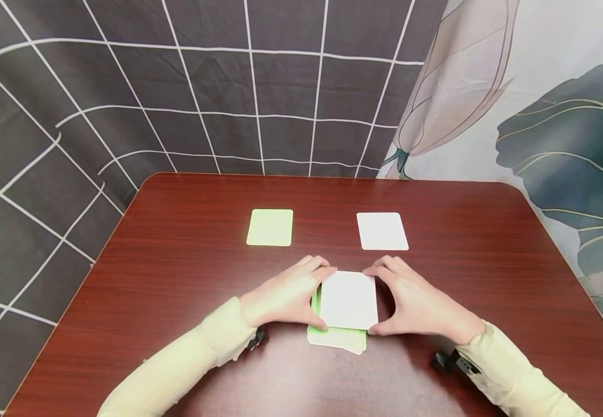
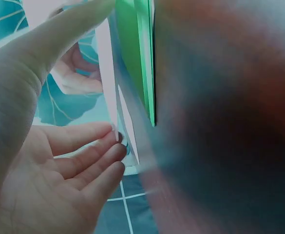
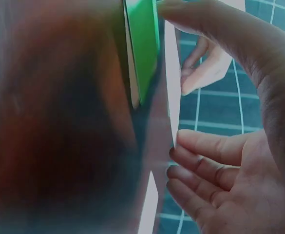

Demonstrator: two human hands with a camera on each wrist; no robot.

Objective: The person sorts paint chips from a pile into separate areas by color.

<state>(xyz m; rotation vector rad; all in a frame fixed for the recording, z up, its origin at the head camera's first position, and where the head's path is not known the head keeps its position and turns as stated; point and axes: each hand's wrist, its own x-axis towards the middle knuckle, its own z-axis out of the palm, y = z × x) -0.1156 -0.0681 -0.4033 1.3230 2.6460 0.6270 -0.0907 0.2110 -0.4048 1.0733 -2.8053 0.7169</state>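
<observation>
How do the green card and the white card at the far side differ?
The green card is pale green and lies to the left; the white card is white and lies to the right. Both lie flat and alone on the table, untouched, alike in shape and size.

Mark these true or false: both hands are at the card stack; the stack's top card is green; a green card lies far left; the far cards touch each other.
1. Both hands, left hand and right hand, touch the card stack: true.
2. The stack's top card is green: false, it is white, with green cards beneath.
3. A single green card lies far left on the table: true.
4. It touches the single white card: false, they lie apart.
</observation>
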